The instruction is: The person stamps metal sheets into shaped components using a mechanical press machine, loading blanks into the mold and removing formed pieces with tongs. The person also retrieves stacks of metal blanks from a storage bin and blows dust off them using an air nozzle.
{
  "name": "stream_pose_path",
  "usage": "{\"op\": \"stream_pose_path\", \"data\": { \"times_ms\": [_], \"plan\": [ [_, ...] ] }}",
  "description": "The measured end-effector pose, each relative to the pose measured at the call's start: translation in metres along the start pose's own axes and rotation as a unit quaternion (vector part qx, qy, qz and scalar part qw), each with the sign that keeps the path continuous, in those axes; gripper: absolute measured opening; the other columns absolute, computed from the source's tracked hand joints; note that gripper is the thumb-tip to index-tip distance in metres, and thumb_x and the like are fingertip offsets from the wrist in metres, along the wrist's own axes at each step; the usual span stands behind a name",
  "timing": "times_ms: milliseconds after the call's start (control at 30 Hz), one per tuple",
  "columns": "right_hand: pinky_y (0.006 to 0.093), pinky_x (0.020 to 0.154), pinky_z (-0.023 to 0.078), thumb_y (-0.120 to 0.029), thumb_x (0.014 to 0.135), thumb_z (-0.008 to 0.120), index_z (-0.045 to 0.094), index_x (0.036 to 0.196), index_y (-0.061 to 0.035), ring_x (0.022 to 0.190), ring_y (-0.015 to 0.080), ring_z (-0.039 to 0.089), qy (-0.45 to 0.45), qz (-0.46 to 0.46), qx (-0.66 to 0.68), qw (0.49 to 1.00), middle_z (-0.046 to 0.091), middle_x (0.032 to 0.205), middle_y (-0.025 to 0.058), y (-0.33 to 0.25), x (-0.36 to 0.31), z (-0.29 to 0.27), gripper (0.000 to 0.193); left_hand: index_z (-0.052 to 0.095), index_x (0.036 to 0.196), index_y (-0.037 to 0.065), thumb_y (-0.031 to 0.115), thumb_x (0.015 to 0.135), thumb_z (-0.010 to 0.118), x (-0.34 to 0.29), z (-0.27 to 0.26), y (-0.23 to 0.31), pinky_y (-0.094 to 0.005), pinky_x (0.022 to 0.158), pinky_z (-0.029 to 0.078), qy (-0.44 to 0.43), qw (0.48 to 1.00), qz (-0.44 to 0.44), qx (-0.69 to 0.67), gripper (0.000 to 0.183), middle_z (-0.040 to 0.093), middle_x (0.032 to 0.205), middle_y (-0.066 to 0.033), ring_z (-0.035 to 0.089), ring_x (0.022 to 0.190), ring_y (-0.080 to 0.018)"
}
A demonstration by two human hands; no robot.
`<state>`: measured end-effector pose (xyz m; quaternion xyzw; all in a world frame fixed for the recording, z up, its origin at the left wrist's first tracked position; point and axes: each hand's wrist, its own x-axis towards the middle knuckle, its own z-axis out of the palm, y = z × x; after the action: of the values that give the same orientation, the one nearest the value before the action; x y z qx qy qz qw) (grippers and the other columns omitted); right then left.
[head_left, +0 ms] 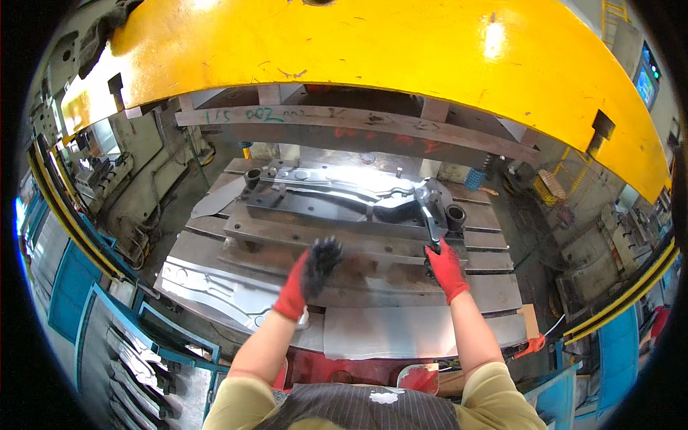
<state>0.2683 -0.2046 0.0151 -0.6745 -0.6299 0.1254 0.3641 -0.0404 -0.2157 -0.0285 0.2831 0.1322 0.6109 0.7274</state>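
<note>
In a red and black glove, my left hand (pixel 315 271) hovers in front of the lower die (pixel 308 204), fingers loosely apart with nothing in them. My right hand (pixel 446 269), gloved alike, is closed around the near end of a shiny, long-handled metal tool (pixel 430 218). The far end of this tool meets the right end of a long stamped metal part (pixel 344 184) lying on the die; how it grips there I cannot make out. A similar stamped part (pixel 215 292) rests at the front left of the press bed, left of my left hand.
Above the die hangs the upper die (pixel 358 125) under a yellow press beam (pixel 358 46). A flat sheet blank (pixel 387 333) lies at the bed's front edge. Several stamped parts (pixel 132 383) sit in a blue-framed rack at lower left. An orange-red glove (pixel 530 345) lies at right.
</note>
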Motion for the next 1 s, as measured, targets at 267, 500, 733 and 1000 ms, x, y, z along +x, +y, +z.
{"op": "stream_pose_path", "data": {
  "times_ms": [267,500,733,1000],
  "plan": [
    [0.0399,0.067,0.045,-0.025,0.077,0.058,0.046,0.119,-0.0108,0.076,0.0319,0.059,0.066,-0.072,-0.065,0.993,0.061,0.082,0.0154,-0.030,0.006,-0.026,0.046,0.054,0.108,0.004,0.038,0.085,0.043,0.179,0.010,0.006,-0.0386,0.093,0.040,-0.127,0.958,-0.092,-0.240,0.042,0.058,0.106,-0.0134,0.053,0.100,-0.0288],
    [0.0381,0.061,0.046,-0.021,0.077,0.059,0.051,0.112,-0.0072,0.068,0.0280,0.060,0.060,-0.063,-0.028,0.996,0.060,0.076,0.0147,-0.001,-0.011,-0.021,0.039,0.058,0.078,0.011,0.030,0.084,0.049,0.210,-0.004,-0.011,-0.0299,0.065,0.049,-0.001,0.998,0.037,-0.054,0.022,0.059,0.070,-0.0046,0.058,0.068,-0.0161],
    [0.0228,0.039,0.040,-0.005,0.080,0.054,0.053,0.090,-0.0025,0.044,0.0096,0.050,-0.169,0.096,0.261,0.945,0.054,0.061,0.0033,-0.002,-0.116,-0.004,0.010,0.055,0.088,0.010,0.021,0.082,0.054,0.055,0.002,0.065,-0.0233,0.053,0.044,0.110,0.993,0.031,-0.041,0.013,0.056,0.074,-0.0004,0.054,0.062,-0.0120],
    [0.0343,0.067,0.047,-0.015,0.073,0.062,0.046,0.120,-0.0051,0.070,0.0250,0.060,-0.370,-0.034,0.130,0.919,0.060,0.079,0.0154,-0.023,-0.203,0.047,0.051,0.044,0.105,0.006,0.014,0.081,0.054,-0.139,-0.090,0.119,-0.0228,0.038,0.040,0.316,0.938,0.109,0.089,0.027,0.056,0.078,-0.0060,0.052,0.052,-0.0117]
  ]
}}
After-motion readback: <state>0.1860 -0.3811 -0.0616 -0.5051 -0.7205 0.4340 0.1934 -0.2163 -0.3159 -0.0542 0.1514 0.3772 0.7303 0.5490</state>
